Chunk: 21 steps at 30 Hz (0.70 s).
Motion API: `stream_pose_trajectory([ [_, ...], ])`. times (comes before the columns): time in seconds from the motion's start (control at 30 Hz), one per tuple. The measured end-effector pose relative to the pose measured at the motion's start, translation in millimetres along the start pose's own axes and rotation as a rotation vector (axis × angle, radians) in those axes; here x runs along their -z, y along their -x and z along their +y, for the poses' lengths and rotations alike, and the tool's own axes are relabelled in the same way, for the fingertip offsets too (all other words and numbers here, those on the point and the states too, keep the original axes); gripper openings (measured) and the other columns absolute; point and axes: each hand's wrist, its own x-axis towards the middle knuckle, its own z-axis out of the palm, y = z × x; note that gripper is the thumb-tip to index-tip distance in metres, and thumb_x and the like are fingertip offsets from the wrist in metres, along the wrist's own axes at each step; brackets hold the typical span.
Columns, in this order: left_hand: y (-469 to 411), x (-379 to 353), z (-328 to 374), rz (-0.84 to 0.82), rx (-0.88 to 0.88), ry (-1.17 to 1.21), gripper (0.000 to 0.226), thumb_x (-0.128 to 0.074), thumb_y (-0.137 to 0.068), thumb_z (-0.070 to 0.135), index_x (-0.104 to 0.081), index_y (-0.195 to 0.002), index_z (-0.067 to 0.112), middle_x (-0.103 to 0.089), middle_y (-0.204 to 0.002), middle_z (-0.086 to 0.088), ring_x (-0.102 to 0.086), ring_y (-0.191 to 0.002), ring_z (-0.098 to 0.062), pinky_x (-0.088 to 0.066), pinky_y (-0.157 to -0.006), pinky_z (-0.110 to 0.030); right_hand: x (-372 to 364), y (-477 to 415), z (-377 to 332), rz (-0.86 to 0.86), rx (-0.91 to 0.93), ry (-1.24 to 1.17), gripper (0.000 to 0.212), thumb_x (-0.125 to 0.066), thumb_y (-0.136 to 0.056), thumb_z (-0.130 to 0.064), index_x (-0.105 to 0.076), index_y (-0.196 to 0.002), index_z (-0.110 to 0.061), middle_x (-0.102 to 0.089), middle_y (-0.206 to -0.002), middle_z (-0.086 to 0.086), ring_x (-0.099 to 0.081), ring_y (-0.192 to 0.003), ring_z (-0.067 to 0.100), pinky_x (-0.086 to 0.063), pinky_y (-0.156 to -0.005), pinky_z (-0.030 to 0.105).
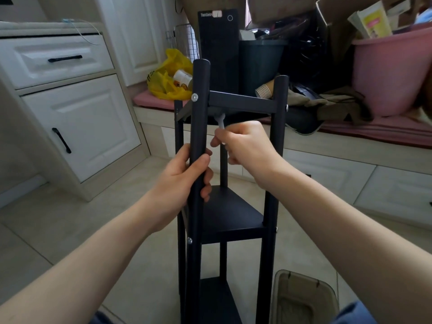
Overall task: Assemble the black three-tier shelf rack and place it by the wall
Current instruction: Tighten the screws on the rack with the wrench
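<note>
Here, right hand (247, 146): fingers pinched round a small pale wrench (221, 121), its head up under the top tier (243, 101) (probably tightening a fastener there).
Left hand (184, 181): wrapped round the front-left post (199, 108), steadying the frame against the turning.
Rack (231, 213): upright on the tiled floor (77, 230), close before the person.
Room: white cabinet (77, 127) on the left; cluttered, cushioned bench (374, 134) behind.

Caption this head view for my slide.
Left hand grips rack post; right hand holds wrench under top shelf.
</note>
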Motion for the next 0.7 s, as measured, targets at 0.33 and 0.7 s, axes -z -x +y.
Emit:
stream_pose_trajectory([
  [0.33, 3.4, 5.1, 2.5, 0.008, 0.018, 0.022, 0.035, -0.056, -0.088, 0.038, -0.053, -0.115, 0.017, -0.052, -0.070, 0.000, -0.048, -0.058, -0.017, -0.049, -0.059, -0.032, -11.3, -11.1, -2.0, 0.081, 0.145, -0.111, 0.031, -0.056, -0.098, -0.015, -0.067, -0.069, -0.010, -0.052, -0.044, -0.019, -0.047, -0.048, -0.003, -0.044, -0.062, 0.024],
  [0.7, 4.9, 6.2, 2.3, -0.039, 0.033, 0.066, 0.030, -0.063, -0.093, 0.037, -0.055, -0.115, 0.017, -0.050, -0.071, -0.003, -0.048, -0.058, -0.018, -0.049, -0.058, -0.031, -18.9, -15.5, 5.2, 0.121, 0.200, -0.112, 0.031, -0.059, -0.096, -0.012, -0.071, -0.071, -0.001, -0.057, -0.052, -0.005, -0.053, -0.052, 0.006, -0.044, -0.061, 0.027],
])
